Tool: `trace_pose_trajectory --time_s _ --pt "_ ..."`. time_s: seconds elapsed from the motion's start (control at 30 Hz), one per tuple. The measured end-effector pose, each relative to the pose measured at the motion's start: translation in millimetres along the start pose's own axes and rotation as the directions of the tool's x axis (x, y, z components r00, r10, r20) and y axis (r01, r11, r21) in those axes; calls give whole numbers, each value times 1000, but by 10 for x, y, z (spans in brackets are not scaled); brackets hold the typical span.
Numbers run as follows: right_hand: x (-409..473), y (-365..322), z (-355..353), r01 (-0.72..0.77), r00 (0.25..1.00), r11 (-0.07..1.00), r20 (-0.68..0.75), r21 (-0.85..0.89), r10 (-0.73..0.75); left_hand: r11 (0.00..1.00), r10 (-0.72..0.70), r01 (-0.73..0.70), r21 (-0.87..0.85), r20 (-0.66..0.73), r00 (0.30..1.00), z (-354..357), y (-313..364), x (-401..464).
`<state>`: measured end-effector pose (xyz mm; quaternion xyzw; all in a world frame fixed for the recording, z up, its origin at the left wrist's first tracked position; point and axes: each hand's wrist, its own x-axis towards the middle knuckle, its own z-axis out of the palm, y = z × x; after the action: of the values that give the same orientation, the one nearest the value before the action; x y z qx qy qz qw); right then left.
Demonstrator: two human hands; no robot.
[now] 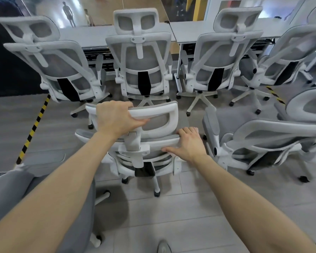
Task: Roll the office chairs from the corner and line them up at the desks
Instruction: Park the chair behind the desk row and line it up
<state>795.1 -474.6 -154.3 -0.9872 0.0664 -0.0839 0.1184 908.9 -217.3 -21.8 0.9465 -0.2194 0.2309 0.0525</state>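
A white-framed, grey-mesh office chair (159, 114) stands right in front of me, its back toward me. My left hand (115, 118) grips the top bar of its headrest, fingers curled over the rim. My right hand (189, 144) holds the top edge of the backrest on its right side, fingers over the edge and thumb below. Beyond it, several matching chairs stand in a row facing the grey desks (91, 36): one at the left (49, 64), one in the middle (140, 57), one right of that (224, 57).
Another chair (267, 137) stands close on the right, and a grey chair seat (11, 189) sits at my lower left. Yellow-black floor tape (33, 129) runs diagonally at the left. A dark partition (5, 61) fills the far left. Grey tile floor lies underfoot.
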Motion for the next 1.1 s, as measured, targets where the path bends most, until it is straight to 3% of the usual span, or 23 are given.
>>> trace_pose_trajectory --time_s 0.4,1.1 --pt "166 212 -119 -20 998 1000 57 18 19 998 -48 48 -46 4 999 151 207 195" --pt "-60 784 -226 163 981 984 97 69 -170 996 -86 86 -13 4 996 11 712 -154"
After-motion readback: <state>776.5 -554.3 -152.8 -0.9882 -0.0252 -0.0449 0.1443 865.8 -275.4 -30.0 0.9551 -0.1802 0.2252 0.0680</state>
